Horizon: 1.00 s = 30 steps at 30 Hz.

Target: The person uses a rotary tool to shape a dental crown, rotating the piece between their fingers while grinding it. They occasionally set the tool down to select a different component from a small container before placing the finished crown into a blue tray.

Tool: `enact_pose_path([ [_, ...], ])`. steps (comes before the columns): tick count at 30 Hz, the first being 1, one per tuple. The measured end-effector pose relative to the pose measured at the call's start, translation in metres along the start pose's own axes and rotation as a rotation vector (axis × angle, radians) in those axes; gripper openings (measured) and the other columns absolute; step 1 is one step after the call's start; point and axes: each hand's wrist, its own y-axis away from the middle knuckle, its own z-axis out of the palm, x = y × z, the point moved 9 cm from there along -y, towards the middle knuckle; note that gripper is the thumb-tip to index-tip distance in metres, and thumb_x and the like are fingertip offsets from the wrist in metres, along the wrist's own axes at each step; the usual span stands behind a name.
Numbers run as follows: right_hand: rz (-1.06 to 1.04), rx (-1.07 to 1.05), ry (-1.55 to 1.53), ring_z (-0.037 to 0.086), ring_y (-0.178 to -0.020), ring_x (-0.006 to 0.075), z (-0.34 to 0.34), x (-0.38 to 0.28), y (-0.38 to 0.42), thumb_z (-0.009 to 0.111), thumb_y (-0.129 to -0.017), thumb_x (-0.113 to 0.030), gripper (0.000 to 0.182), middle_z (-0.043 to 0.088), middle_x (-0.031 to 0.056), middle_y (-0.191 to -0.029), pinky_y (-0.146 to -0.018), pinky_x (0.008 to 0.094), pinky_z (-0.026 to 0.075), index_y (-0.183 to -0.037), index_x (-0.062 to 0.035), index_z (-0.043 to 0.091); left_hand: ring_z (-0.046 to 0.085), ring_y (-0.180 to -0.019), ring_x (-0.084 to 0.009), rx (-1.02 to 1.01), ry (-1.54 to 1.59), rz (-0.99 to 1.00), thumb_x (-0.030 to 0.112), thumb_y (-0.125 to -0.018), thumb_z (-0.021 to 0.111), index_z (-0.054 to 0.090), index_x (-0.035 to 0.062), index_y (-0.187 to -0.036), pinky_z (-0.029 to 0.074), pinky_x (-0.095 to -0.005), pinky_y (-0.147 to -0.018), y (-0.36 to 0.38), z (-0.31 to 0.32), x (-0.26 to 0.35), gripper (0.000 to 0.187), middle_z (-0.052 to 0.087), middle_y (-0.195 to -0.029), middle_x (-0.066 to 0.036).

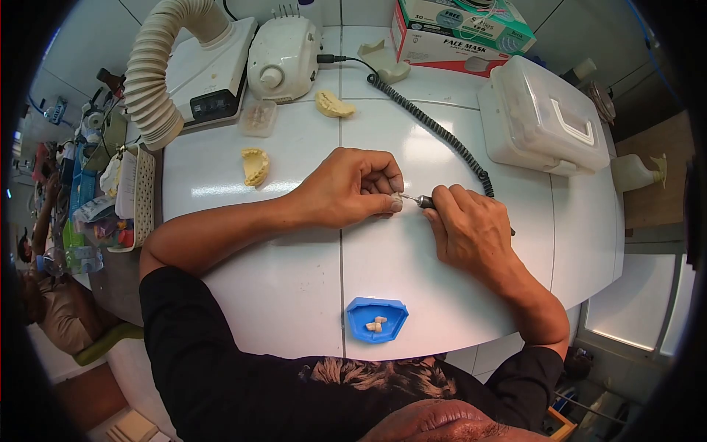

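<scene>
While both forearms rest on the glossy white tabletop (294,295), a small blue plastic tray (376,319) sits nearest the body, below and apart from both hands, with a few tiny pale tooth pieces (376,324) lying in it. Above it, the left hand (346,188) has its fingers curled and pressed together, thumb and fingertips (395,193) pinching a small whitish tooth-like piece (398,200). Just right of those fingertips, the right hand (471,228) grips a slim dark rotary handpiece (426,201) in a pen hold, fingers closed around it; its thin metal tip touches the pinched piece. A black coiled cord (427,121) runs from behind the right fingers up to a white control unit (283,55). Left of the left hand and apart from it lies a yellowish plaster dental cast (255,165); a second one (333,104) lies farther up. Beyond the right hand stands a translucent white plastic case (541,114), and farther back a face-mask box (456,33).
</scene>
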Motion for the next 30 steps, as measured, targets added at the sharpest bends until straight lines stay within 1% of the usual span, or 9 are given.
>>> enact_pose_path([
  [4, -0.008, 0.027, -0.023, 0.066, -0.061, 0.0258, -0.0018, 0.0003, -0.0003, 0.078, -0.102, -0.023, 0.024, 0.059, 0.007, -0.075, -0.054, 0.0402, 0.051, -0.095, -0.0069, 0.062, 0.078, -0.094, -0.013, 0.001, -0.039, 0.002, 0.005, -0.099, 0.082, 0.07, -0.0021, -0.113, 0.061, -0.0261, -0.086, 0.0, 0.0009, 0.0032, 0.02, 0.081, -0.1, -0.01],
  [15, -0.035, -0.012, 0.015, 0.068, -0.062, 0.026, -0.0019, -0.005, -0.0023, 0.079, -0.1, -0.023, 0.025, 0.06, 0.0075, -0.076, -0.056, 0.0398, 0.052, -0.095, -0.0067, 0.061, 0.077, -0.091, -0.0109, 0.0, -0.032, -0.006, 0.007, -0.099, 0.083, 0.07, -0.0018, -0.112, 0.058, -0.0248, -0.082, -0.0007, 0.0007, 0.001, 0.021, 0.081, -0.098, -0.008],
  [21, -0.016, 0.019, 0.011, 0.067, -0.062, 0.0258, -0.001, -0.0032, -0.0014, 0.08, -0.099, -0.023, 0.025, 0.059, 0.0073, -0.075, -0.055, 0.0391, 0.052, -0.096, -0.0065, 0.062, 0.075, -0.089, -0.0096, 0.007, -0.023, 0.001, 0.007, -0.098, 0.084, 0.07, -0.0017, -0.111, 0.057, -0.0238, -0.08, -0.001, 0.001, -0.0008, 0.02, 0.079, -0.095, -0.007],
  [30, -0.026, 0.003, 0.021, 0.066, -0.061, 0.0239, -0.0013, -0.005, -0.0027, 0.082, -0.098, -0.023, 0.025, 0.059, 0.0067, -0.074, -0.055, 0.0384, 0.051, -0.094, -0.007, 0.062, 0.073, -0.086, -0.0076, 0.015, -0.042, -0.01, 0.01, -0.097, 0.085, 0.071, -0.001, -0.11, 0.056, -0.0227, -0.076, -0.0009, 0.0013, -0.0001, 0.022, 0.078, -0.094, -0.005],
])
